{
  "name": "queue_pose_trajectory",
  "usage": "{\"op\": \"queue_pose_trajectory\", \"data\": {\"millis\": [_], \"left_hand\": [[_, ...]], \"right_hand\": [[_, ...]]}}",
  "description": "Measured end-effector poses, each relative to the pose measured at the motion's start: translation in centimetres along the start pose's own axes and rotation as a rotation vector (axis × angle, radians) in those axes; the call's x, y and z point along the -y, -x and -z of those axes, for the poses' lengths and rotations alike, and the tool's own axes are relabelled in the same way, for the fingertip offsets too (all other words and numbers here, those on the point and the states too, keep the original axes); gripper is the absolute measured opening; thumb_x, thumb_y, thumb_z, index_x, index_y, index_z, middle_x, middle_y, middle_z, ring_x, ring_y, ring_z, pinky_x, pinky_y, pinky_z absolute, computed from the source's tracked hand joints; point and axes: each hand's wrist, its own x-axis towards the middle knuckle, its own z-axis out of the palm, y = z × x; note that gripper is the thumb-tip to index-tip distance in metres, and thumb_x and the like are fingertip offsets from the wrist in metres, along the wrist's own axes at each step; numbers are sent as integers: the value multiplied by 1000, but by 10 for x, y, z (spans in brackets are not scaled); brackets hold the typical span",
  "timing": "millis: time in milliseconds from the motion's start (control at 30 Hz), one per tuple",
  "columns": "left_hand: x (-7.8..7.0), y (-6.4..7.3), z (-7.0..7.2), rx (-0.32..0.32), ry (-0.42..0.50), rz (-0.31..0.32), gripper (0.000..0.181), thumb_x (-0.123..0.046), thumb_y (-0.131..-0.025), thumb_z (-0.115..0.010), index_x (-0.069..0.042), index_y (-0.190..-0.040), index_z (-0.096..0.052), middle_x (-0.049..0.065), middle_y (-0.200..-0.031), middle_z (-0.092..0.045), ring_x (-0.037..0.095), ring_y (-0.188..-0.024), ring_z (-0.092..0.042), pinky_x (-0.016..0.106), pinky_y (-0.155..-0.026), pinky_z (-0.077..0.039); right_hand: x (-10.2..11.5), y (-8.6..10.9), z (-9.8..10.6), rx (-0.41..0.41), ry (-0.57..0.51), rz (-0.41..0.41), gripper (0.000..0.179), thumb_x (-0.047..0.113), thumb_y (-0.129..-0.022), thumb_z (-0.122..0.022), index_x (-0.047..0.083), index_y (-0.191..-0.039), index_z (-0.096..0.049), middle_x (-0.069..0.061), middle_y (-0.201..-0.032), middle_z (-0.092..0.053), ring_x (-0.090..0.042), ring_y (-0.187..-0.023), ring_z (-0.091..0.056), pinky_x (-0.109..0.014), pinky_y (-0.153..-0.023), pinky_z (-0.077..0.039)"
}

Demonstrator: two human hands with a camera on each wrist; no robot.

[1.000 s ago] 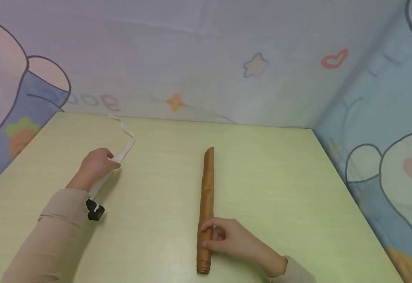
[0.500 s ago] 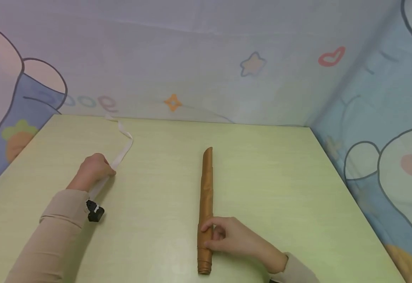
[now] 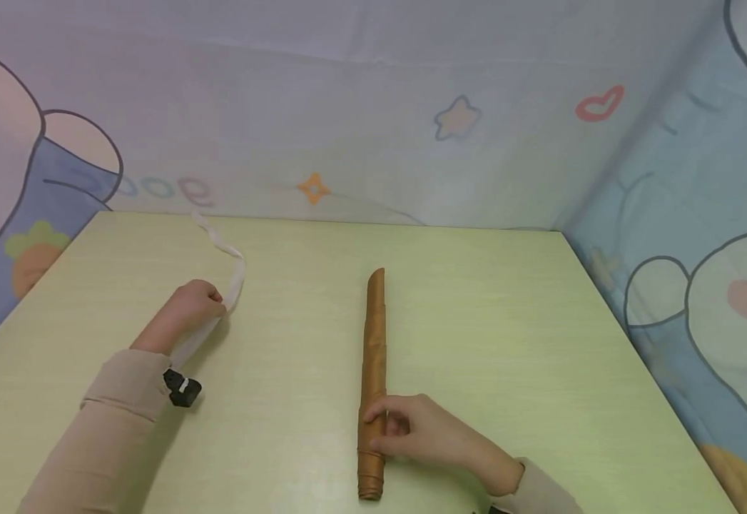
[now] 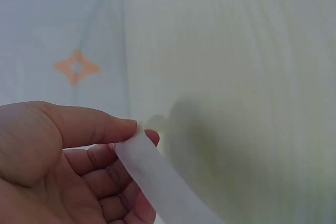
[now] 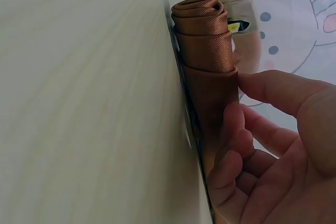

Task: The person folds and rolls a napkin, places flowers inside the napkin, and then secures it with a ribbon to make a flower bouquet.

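A long roll of brown satin cloth [image 3: 375, 335] lies lengthwise on the table, its coiled end [image 5: 198, 7] plain in the right wrist view. My right hand [image 3: 421, 432] holds the roll near its near end, thumb and curled fingers against its side. To the left, my left hand [image 3: 193, 307] pinches a white ribbon [image 3: 237, 275] between thumb and forefinger. The left wrist view has the ribbon [image 4: 157, 177] running down from the fingertips of my left hand [image 4: 94, 156]. Beyond the hand, the ribbon trails in a curve toward the table's back edge.
The pale yellow-green table [image 3: 489, 321] ends at a back edge against a printed cloth backdrop [image 3: 373, 107]. Cartoon-printed cloth also hangs along both sides. A small black device [image 3: 183, 388] is on the left sleeve cuff.
My left hand's thumb and finger have closed on the ribbon, and the hand has then shifted right, changing the ribbon's curve. The right hand and the satin roll stay in place.
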Motion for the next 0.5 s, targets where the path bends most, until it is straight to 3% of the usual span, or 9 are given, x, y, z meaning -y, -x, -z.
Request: {"op": "queue_pose_trajectory", "data": {"millis": [133, 267, 500], "left_hand": [[-17, 2, -3, 7, 62, -42, 16, -8, -86, -54, 6, -90, -59, 16, -87, -64, 26, -79, -54, 35, -69, -43], [-38, 8, -7, 37, 137, -95, 14, -7, -91, -52, 6, -93, -58, 12, -82, -66, 21, -74, -56, 32, -67, -43], [-72, 20, -14, 170, 308, -188, 19, -10, -97, -50, 8, -102, -57, 12, -83, -62, 22, -75, -56, 32, -68, -42]], "right_hand": [[0, -1, 1, 1, 3, 1, 25, 17, -89, -69, 11, -113, -64, 8, -70, -54, 0, -59, -46, -17, -54, -40], [1, -2, 1, -10, 21, 19, 26, 17, -90, -68, 10, -114, -64, 9, -70, -53, 0, -59, -45, -17, -54, -39], [4, -4, 9, -102, 62, 57, 21, 21, -91, -67, 10, -109, -65, 8, -73, -56, -1, -60, -48, -19, -55, -42]]}}
